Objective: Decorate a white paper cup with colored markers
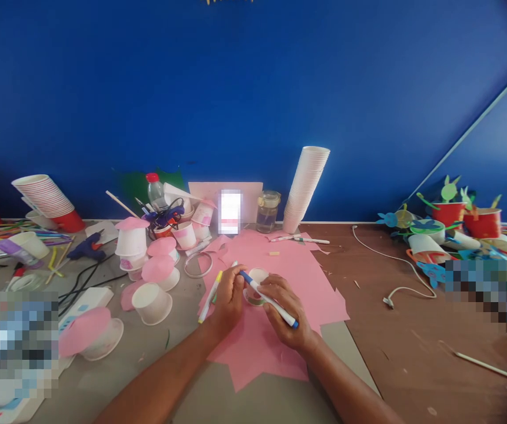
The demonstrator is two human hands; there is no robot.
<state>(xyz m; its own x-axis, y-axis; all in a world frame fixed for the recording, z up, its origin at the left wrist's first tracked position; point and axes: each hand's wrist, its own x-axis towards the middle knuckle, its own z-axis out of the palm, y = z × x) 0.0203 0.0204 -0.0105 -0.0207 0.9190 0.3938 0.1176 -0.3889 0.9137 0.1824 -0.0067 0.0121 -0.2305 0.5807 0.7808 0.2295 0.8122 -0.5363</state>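
A white marker with blue ends [280, 307] slants between my two hands. My left hand [231, 294] is closed, its thumb and fingers pinching the blue cap at the upper end. Wrapped round the white barrel is my right hand [289, 312], also closed. Below and behind the marker sits a small round pale thing [259, 275], partly hidden by my fingers, so I cannot make out its kind. It rests on cut pink paper [271, 353]. Beside my left wrist lies a yellow-and-white marker [209, 299].
Paper cups with pink paper tops [160, 268] stand to the left, near a tape roll [198, 265] and a power strip [88, 306]. Behind are a tall cup stack [307, 188], a glass jar [268, 212] and a bright screen [230, 212]. A white cable [394, 253] lies right.
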